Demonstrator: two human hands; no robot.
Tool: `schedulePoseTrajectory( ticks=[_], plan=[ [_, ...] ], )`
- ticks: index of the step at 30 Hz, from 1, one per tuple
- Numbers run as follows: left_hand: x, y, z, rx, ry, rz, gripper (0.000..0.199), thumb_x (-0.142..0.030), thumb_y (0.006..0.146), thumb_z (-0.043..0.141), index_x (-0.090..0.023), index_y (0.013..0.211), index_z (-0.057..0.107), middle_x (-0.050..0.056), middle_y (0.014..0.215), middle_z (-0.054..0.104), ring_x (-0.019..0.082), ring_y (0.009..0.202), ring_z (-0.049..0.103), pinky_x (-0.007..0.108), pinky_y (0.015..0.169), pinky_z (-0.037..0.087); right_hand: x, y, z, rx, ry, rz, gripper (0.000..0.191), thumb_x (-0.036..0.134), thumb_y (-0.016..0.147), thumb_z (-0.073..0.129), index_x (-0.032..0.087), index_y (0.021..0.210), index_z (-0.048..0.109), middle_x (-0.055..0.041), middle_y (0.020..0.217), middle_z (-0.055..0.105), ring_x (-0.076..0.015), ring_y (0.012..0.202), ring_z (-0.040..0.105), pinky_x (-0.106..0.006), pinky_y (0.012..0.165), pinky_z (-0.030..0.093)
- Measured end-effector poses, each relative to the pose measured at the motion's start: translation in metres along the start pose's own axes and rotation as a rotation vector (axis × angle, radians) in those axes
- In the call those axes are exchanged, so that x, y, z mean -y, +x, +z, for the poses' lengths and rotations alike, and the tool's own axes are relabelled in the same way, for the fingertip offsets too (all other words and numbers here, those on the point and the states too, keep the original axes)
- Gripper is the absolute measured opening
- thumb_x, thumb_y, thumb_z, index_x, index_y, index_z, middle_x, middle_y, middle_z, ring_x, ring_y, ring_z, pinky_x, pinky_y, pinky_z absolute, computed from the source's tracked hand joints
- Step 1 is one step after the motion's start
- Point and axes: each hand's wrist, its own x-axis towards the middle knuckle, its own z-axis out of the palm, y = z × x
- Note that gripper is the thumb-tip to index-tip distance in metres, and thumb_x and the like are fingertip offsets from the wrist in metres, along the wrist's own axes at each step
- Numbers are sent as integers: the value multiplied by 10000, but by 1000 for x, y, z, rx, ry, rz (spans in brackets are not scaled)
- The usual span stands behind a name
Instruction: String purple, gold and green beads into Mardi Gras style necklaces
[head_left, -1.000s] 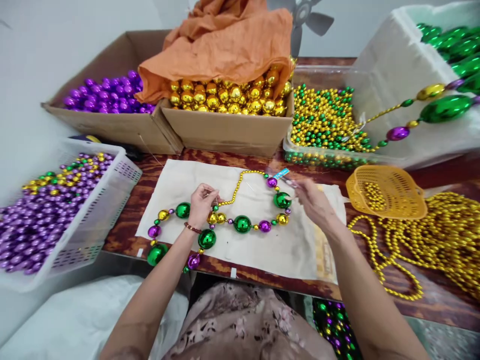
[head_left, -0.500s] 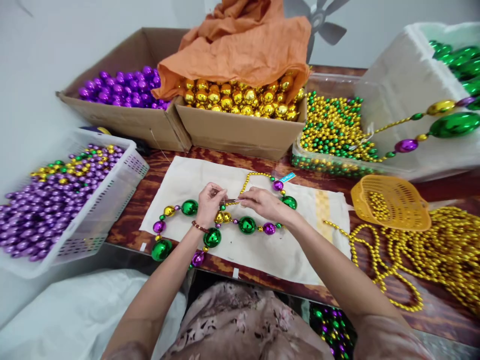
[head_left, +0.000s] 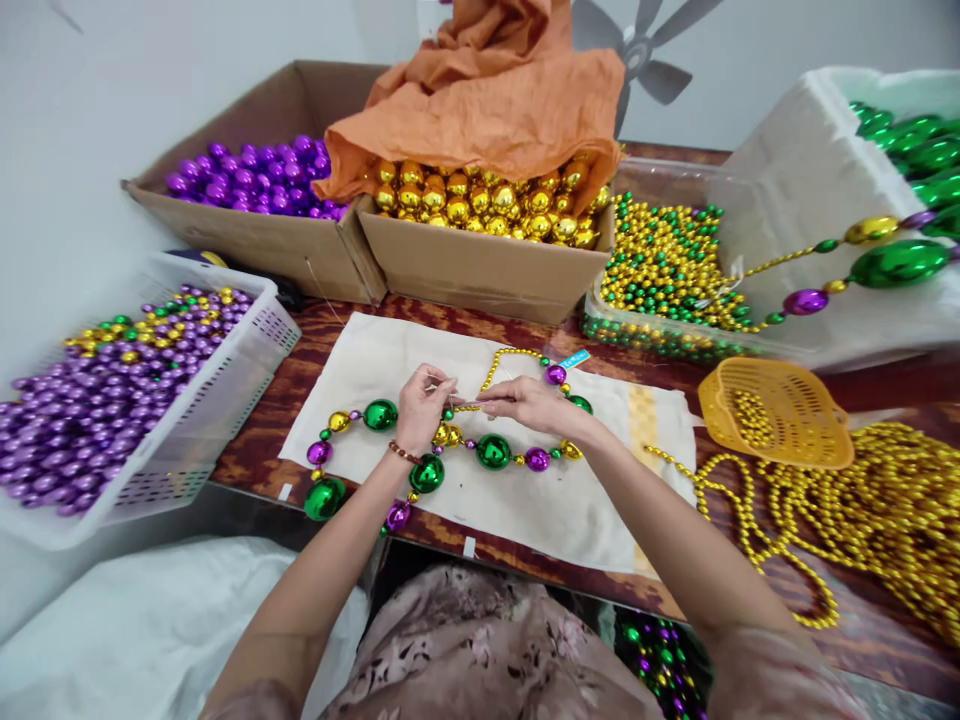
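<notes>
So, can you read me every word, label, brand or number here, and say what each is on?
No text can be read.
Blue tag by the bead string: pale lettering, too small and blurred to read.
Yellow band on the white cloth: pale marks, too blurred to tell if they are letters.
</notes>
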Motion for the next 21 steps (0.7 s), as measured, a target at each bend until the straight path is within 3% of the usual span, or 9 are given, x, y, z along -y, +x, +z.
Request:
schedulePoseTrajectory(
  ticks=[6, 14, 21],
  plan=[
    [1, 1, 2, 19, 18, 23, 293, -366, 705, 763, -212, 805, 535, -31, 709, 635, 137, 517, 661, 234, 494, 523, 4, 7, 4, 10, 92, 13, 316, 361, 824, 623, 142, 977, 792, -34, 811, 726, -173, 755, 593, -260, 657, 416],
    [0, 1, 4, 34, 22, 27, 294, -373, 705, 768, -212, 789, 537, -28, 705, 630, 144, 548, 670, 247, 521, 543, 9, -1, 1, -13, 186, 124, 396, 422, 787, 633, 147, 1018, 799, -20, 749, 680, -105, 569, 421, -243, 504, 278],
    [2, 2, 5, 45, 26, 44, 278, -366, 709, 764, -209, 787, 548, -22, 711, 637, 137, 556, 660, 249, 532, 553, 5, 2, 4, -46, 288, 226, 365, 364, 716, 658, 154, 970, 814, -3, 649, 635, -83, 503, 320, -243, 448, 207]
  ],
)
